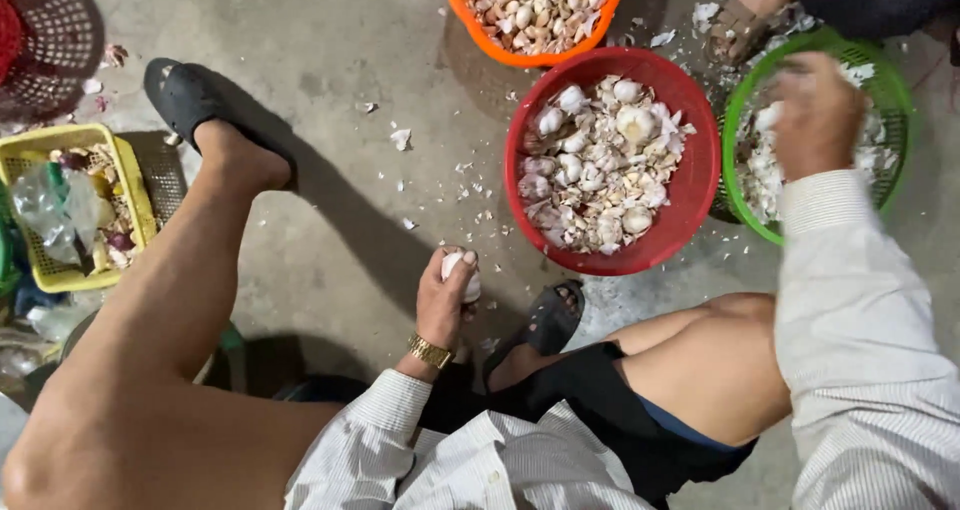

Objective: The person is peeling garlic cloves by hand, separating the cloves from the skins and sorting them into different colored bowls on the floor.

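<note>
Left hand: your left hand, low in the middle, pinches a white round garlic bulb; grip it firmly.
Right hand: your right hand, upper right, reaches into the green plastic basket; its fingers blur, so I cannot tell their grip.
Red round plastic basket: keep it close.

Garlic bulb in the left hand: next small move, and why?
Probably bring the right hand back from the green basket to the garlic bulb. The left hand holds it alone above the floor, its fingers wrapped round it, while the right hand is down in the green basket's contents, blurred.
</note>
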